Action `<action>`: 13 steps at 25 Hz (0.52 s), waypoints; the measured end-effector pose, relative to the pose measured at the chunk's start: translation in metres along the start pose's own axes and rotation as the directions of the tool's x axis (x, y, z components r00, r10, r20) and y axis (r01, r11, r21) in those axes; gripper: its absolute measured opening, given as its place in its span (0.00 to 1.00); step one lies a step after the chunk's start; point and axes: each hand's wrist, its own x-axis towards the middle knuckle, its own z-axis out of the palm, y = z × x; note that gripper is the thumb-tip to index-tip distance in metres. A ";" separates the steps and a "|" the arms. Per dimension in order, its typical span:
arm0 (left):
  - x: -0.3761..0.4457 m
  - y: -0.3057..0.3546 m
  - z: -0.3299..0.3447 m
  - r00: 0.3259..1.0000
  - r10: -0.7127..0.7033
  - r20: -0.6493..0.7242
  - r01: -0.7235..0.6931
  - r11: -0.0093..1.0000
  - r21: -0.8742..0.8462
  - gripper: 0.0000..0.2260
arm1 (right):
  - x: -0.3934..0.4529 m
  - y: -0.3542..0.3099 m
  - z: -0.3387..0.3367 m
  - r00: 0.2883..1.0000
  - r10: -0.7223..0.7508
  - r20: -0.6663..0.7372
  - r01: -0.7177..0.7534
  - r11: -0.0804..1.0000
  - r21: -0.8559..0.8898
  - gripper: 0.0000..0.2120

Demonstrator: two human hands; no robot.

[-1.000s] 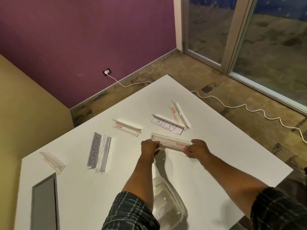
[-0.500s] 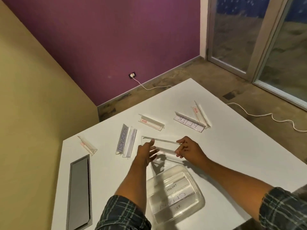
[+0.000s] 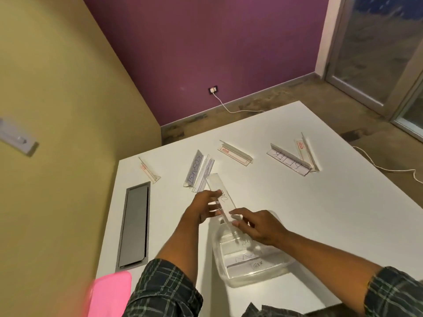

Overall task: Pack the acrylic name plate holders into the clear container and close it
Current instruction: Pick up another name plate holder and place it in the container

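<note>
A clear acrylic name plate holder (image 3: 220,195) is tilted in the air, one end up and away, the near end over the clear container (image 3: 242,274). My left hand (image 3: 205,208) grips its middle from the left. My right hand (image 3: 258,226) pinches its lower end just above the container's far rim. The container sits near the table's front edge and has several holders with name cards lying in it. Several more holders lie on the white table: one (image 3: 148,170) at the left, a "KOSAKSI" pair (image 3: 198,171), one (image 3: 235,153), and a "PETER" one (image 3: 288,162) with another (image 3: 306,152) beside it.
A grey cable hatch (image 3: 135,225) is set into the table (image 3: 332,213) at the left. A pink object (image 3: 109,294) lies at the near left corner. A yellow wall stands close to the table's left edge. A white cable (image 3: 389,168) runs on the floor at the right.
The holder went from level between both hands to tilted, its near end brought down over the container. My view has swung left and down, so the pink object now shows.
</note>
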 end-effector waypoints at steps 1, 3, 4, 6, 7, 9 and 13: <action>-0.001 -0.001 -0.004 1.000 0.011 0.009 -0.011 0.999 0.033 0.06 | 0.000 0.002 -0.002 1.000 -0.025 -0.016 0.025 1.000 0.001 0.20; -0.001 -0.004 -0.008 0.999 0.034 0.029 -0.037 0.993 0.116 0.06 | 0.003 0.008 -0.007 0.991 -0.069 -0.115 0.068 0.998 -0.009 0.16; -0.001 -0.005 -0.008 0.997 0.040 0.061 -0.050 0.983 0.175 0.08 | 0.007 0.012 -0.011 0.981 -0.083 -0.178 0.078 0.996 -0.032 0.16; -0.001 -0.006 -0.006 0.987 0.029 0.160 -0.082 0.938 0.336 0.08 | 0.017 0.025 -0.020 0.969 -0.103 -0.224 0.082 0.992 -0.101 0.26; -0.001 -0.008 -0.003 0.977 0.008 0.214 -0.100 0.900 0.424 0.09 | 0.021 0.033 -0.024 0.976 -0.115 -0.187 0.087 0.985 -0.151 0.32; -0.002 -0.010 0.005 0.951 -0.051 0.305 -0.142 0.806 0.575 0.12 | 0.027 0.046 -0.033 0.993 -0.117 -0.010 0.111 0.963 -0.246 0.40; -0.003 -0.017 0.019 0.902 -0.091 0.423 -0.255 0.676 0.691 0.08 | 0.032 0.063 -0.034 0.947 -0.153 0.282 0.264 0.871 -0.414 0.39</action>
